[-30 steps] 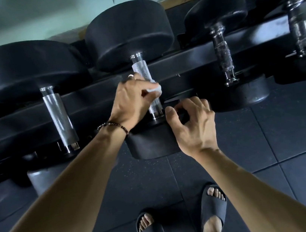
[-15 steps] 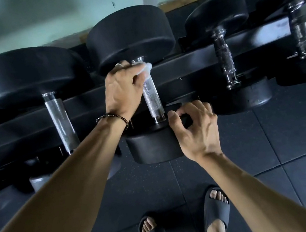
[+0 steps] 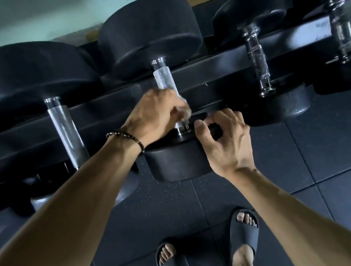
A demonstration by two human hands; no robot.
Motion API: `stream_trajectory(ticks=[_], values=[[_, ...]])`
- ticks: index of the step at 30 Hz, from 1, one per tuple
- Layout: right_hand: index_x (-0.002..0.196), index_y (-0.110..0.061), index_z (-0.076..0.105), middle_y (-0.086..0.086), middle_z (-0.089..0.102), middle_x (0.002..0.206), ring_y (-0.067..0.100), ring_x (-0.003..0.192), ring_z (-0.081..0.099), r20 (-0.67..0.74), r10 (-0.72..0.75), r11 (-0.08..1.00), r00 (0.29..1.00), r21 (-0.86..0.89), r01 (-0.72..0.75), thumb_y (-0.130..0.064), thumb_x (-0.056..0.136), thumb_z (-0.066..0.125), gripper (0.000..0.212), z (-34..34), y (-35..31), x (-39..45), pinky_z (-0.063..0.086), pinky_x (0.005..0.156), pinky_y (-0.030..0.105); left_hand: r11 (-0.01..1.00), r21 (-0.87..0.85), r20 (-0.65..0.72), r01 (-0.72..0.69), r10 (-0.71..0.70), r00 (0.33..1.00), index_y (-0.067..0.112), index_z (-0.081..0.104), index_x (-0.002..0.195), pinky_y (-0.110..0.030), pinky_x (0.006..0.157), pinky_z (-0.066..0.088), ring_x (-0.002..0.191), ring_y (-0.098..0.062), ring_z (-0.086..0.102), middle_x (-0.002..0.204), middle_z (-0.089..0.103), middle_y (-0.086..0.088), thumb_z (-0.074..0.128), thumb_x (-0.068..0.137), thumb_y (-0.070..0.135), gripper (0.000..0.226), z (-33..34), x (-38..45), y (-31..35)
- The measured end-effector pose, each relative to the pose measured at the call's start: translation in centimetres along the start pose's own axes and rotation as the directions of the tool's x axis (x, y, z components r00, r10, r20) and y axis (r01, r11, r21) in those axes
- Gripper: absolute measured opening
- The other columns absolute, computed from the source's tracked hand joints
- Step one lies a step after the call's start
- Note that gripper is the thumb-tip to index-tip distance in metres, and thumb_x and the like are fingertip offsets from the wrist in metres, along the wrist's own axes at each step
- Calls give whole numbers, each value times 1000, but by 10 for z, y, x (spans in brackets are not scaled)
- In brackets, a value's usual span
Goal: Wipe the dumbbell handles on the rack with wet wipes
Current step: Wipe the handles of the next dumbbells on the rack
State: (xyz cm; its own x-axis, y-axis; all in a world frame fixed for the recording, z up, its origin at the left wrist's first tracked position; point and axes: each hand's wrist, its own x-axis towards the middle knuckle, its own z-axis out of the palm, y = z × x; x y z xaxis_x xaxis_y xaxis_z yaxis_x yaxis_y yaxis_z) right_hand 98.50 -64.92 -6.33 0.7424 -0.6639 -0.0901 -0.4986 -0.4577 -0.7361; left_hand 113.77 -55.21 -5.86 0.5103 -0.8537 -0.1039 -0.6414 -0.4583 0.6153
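Here, left hand (image 3: 156, 115): curled round the lower part of the middle dumbbell's handle (image 3: 165, 82), gripping a white wet wipe (image 3: 186, 111) against the metal; the hand and wipe are motion-blurred.
Wet wipe: only a small pale edge shows past the fingers, just above the handle's lower collar.
Right hand (image 3: 225, 139): fingers curled over the rim of the near weight head (image 3: 174, 162), thumb on its upper face, holding the dumbbell by that end.
Bracelet (image 3: 128, 138): dark beads round the left wrist.
Middle dumbbell: lies across the rack rail (image 3: 216, 65), far head (image 3: 148, 34) toward the wall, near head jutting out over the floor; the knurled handle is bare above the left hand.
Left neighbour (image 3: 65, 131): a larger dumbbell with a long knurled handle, on the same rack, near the left forearm.
Right neighbours: a smaller dumbbell with a chrome handle (image 3: 258, 63), and another (image 3: 342, 37) at the frame's edge.
Floor (image 3: 310, 158): dark rubber tiles.
Feet: in dark slide sandals (image 3: 242, 239), below the middle dumbbell.
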Motion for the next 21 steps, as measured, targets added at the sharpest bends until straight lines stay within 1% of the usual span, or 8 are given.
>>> stream_trajectory(ticks=[2,4,8,12,14,16,18,21], values=[[77,-14,65,0,63,87,23,92,51,-8,-10,1000,1000,-18,10,-61,80,42,52,0,0,0,47,82,51,1000,-8,168,6,-5,986,22,79,91,-19,69,43,74,-9,63,80,69,9,69,88,16,12,2,-8,4],[79,-15,66,0,63,88,22,93,51,-8,-3,1000,1000,-13,2,-61,80,41,52,0,-1,0,47,83,51,1000,22,205,14,-18,979,18,78,86,-21,64,41,70,-9,60,72,63,10,69,88,17,9,-3,-9,5],[89,-18,69,-4,66,95,20,98,52,27,12,1000,1000,-8,-12,-62,78,39,54,-2,-3,1,45,89,50,985,-95,42,141,-138,990,19,79,87,-18,68,41,76,-8,60,84,70,4,75,86,25,8,-15,-11,5],[108,-24,66,-10,67,103,17,105,55,66,14,1000,998,-25,-13,-65,74,37,60,-7,-9,1,40,96,42,936,-281,-138,213,-259,956,18,79,88,-7,70,41,73,7,59,76,64,17,75,86,19,5,-17,-23,16],[116,-24,61,-11,66,102,16,104,60,57,-40,999,998,9,40,-61,76,44,57,-11,-13,1,41,98,45,893,-396,-152,215,-295,943,11,79,86,-7,64,47,68,11,60,67,64,20,73,88,13,6,-20,-25,28],[122,-20,57,-6,67,105,17,100,64,33,-145,988,989,62,143,-53,80,53,53,-19,-19,1,48,94,46,817,-531,-122,226,-337,933,8,77,82,-17,59,55,68,5,65,71,70,19,72,88,9,7,-22,-27,42],[124,-15,59,0,67,106,14,94,66,2,-201,968,980,152,198,-41,85,62,47,-31,-23,6,54,85,37,745,-624,-90,238,-371,924,14,76,81,-24,63,59,74,-6,71,79,75,13,73,87,9,9,-22,-25,56],[108,-14,72,0,70,100,9,86,70,-15,-205,937,979,285,200,-22,88,72,21,-55,-23,23,59,77,35,724,-655,-106,216,-371,922,8,75,83,-25,69,60,77,-12,73,79,76,1,71,87,1,10,-23,-15,82]])
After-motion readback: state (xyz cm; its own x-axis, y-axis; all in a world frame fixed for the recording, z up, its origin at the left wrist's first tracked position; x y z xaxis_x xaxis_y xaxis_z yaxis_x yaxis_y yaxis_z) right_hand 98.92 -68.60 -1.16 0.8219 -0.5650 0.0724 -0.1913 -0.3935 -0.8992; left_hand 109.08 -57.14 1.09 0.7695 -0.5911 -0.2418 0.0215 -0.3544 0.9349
